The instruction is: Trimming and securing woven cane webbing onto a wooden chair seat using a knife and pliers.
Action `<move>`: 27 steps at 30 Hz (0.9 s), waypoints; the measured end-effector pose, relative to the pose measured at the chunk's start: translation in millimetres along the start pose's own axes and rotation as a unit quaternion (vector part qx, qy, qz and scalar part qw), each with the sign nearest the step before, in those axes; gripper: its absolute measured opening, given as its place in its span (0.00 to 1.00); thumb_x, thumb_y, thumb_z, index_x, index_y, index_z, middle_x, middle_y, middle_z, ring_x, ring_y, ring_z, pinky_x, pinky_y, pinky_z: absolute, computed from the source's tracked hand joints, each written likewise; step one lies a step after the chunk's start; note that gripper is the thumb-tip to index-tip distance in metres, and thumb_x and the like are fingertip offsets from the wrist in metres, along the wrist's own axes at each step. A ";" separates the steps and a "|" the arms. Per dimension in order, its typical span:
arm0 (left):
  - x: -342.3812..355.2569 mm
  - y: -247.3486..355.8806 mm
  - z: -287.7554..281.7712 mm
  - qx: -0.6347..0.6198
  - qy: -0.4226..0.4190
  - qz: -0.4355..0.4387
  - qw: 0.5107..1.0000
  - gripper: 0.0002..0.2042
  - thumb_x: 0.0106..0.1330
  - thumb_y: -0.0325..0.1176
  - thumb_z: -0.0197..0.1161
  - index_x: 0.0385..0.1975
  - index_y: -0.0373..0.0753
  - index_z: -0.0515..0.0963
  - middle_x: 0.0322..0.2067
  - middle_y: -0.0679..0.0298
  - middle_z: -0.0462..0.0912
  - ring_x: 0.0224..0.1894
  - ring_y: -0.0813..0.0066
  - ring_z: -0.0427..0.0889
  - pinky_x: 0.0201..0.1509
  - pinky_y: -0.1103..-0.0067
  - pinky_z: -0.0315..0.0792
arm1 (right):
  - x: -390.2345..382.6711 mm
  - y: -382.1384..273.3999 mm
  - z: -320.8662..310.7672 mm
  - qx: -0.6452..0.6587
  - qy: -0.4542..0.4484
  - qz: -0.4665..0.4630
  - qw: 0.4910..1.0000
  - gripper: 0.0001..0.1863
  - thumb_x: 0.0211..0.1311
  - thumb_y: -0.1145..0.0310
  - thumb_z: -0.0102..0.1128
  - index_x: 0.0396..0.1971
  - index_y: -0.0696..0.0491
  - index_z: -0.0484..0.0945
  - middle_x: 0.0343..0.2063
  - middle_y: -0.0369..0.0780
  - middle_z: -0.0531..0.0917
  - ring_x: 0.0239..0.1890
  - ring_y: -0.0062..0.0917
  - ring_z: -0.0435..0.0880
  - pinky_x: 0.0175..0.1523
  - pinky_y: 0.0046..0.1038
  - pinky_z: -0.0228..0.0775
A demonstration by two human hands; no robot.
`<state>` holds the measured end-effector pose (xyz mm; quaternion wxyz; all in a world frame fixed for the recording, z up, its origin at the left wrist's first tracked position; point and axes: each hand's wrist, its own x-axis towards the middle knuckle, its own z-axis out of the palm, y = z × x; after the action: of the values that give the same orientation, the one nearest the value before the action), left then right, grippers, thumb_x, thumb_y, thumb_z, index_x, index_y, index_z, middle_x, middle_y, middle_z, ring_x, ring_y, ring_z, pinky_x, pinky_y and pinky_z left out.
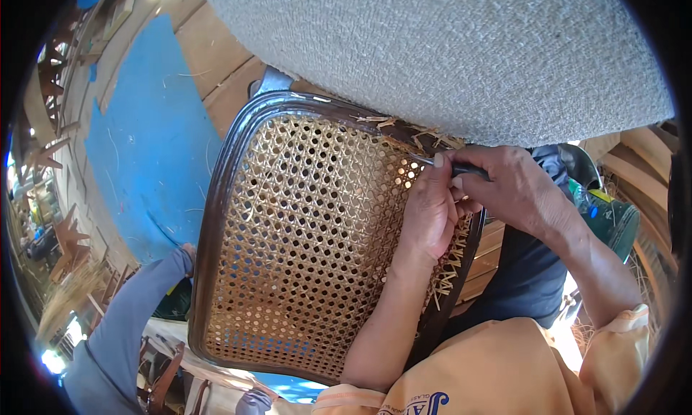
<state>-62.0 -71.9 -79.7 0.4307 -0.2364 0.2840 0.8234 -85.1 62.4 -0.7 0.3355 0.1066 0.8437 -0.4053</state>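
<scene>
A woven cane panel [303,199] fills a dark wooden frame [210,220] with rounded corners. My right hand [508,180] is closed around the dark handle of a slim metal tool [472,171]; whether it is an awl or a narrow blade I cannot tell. The tool's thin shaft points left, to the upper right edge of the weave. My left hand [430,213] is closed, its fingertips pinching at the shaft just above the cane. Broken cane bits [432,135] lie along the frame's upper edge, and loose cane ends [448,267] stick out along the right side.
A large grey fabric-covered surface [447,47] rises just beyond the frame. Blue sheeting [155,141] lies on wooden boards to the left. Another person's blue-grey sleeve [119,336] reaches in at lower left, the hand near the frame. Curved wooden pieces [645,177] stand at right.
</scene>
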 end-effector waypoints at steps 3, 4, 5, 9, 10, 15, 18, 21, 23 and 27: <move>6.5 0.3 7.0 -0.026 0.030 0.006 0.999 0.21 0.67 0.54 0.49 0.40 0.39 0.71 0.29 0.70 0.75 0.31 0.85 0.77 0.30 0.83 0.76 | 6.7 -1.4 -4.2 -0.086 -0.009 -0.070 0.994 0.17 0.55 0.70 0.50 0.44 0.60 0.76 0.26 0.45 0.83 0.30 0.22 0.83 0.37 0.24 0.74; 6.5 0.7 8.5 -0.032 0.029 0.007 0.999 0.21 0.67 0.54 0.49 0.40 0.39 0.71 0.29 0.70 0.75 0.31 0.85 0.77 0.30 0.83 0.76 | 8.2 -4.3 -5.8 -0.091 -0.012 -0.069 0.993 0.17 0.55 0.70 0.50 0.44 0.60 0.76 0.26 0.45 0.83 0.30 0.22 0.83 0.37 0.24 0.74; 6.2 1.5 9.8 -0.034 0.038 0.007 0.999 0.21 0.66 0.54 0.49 0.39 0.39 0.71 0.28 0.70 0.75 0.30 0.85 0.77 0.29 0.83 0.76 | 9.3 -9.2 -8.1 -0.040 -0.027 -0.001 0.999 0.17 0.56 0.69 0.50 0.44 0.60 0.76 0.27 0.45 0.84 0.30 0.22 0.83 0.38 0.24 0.74; 6.7 1.4 7.9 -0.051 0.038 0.013 0.998 0.21 0.66 0.54 0.50 0.39 0.39 0.70 0.27 0.71 0.74 0.29 0.85 0.76 0.28 0.84 0.76 | 11.9 -9.8 -9.0 -0.051 -0.021 -0.012 0.998 0.17 0.56 0.66 0.50 0.43 0.57 0.78 0.28 0.45 0.84 0.30 0.22 0.83 0.39 0.25 0.73; 7.0 1.9 7.6 -0.055 0.039 0.013 0.998 0.21 0.66 0.54 0.50 0.39 0.39 0.70 0.27 0.71 0.74 0.29 0.85 0.76 0.28 0.84 0.76 | 13.3 -11.5 -9.3 -0.053 -0.024 -0.011 0.998 0.17 0.56 0.66 0.50 0.43 0.57 0.78 0.28 0.45 0.84 0.30 0.22 0.83 0.39 0.25 0.73; 10.6 0.8 3.1 -0.027 0.027 0.001 0.999 0.23 0.69 0.55 0.42 0.44 0.41 0.70 0.39 0.66 0.79 0.41 0.77 0.78 0.38 0.76 0.73 | 25.2 -3.7 -11.6 -0.181 -0.024 -0.125 0.975 0.16 0.55 0.63 0.52 0.39 0.57 0.79 0.26 0.45 0.83 0.29 0.23 0.83 0.37 0.26 0.73; 12.1 1.5 5.3 -0.033 0.030 0.012 0.999 0.22 0.70 0.55 0.40 0.43 0.41 0.71 0.40 0.67 0.78 0.43 0.78 0.77 0.42 0.74 0.72 | 29.6 -21.5 -17.8 -0.227 -0.064 -0.049 0.971 0.10 0.53 0.69 0.53 0.26 0.59 0.80 0.25 0.45 0.80 0.29 0.32 0.83 0.34 0.30 0.75; 9.5 2.7 7.3 -0.049 0.059 0.017 0.997 0.23 0.70 0.53 0.38 0.44 0.40 0.71 0.42 0.65 0.78 0.46 0.74 0.76 0.49 0.72 0.70 | 34.0 -35.1 -17.9 -0.087 -0.103 0.126 0.983 0.14 0.55 0.64 0.51 0.32 0.58 0.80 0.23 0.47 0.81 0.27 0.31 0.83 0.34 0.30 0.74; 9.0 1.0 5.3 -0.065 0.040 0.035 0.996 0.22 0.70 0.52 0.38 0.45 0.40 0.71 0.44 0.64 0.78 0.46 0.72 0.76 0.51 0.71 0.69 | 30.4 -23.8 -2.3 -0.248 -0.057 -0.004 0.967 0.14 0.55 0.65 0.50 0.32 0.59 0.79 0.24 0.48 0.81 0.28 0.35 0.82 0.35 0.32 0.74; 8.9 -4.2 0.8 -0.160 0.022 0.051 0.986 0.20 0.72 0.48 0.37 0.45 0.38 0.70 0.42 0.60 0.77 0.45 0.70 0.76 0.54 0.74 0.68 | 5.1 -24.9 32.7 -0.311 0.069 -0.078 0.945 0.14 0.55 0.68 0.51 0.39 0.60 0.75 0.28 0.49 0.80 0.32 0.42 0.80 0.37 0.36 0.74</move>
<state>-63.2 -64.3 -85.8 0.3387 -0.3055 0.1700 0.8735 -84.4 21.1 -3.4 0.2601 -0.0413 0.9546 -0.1396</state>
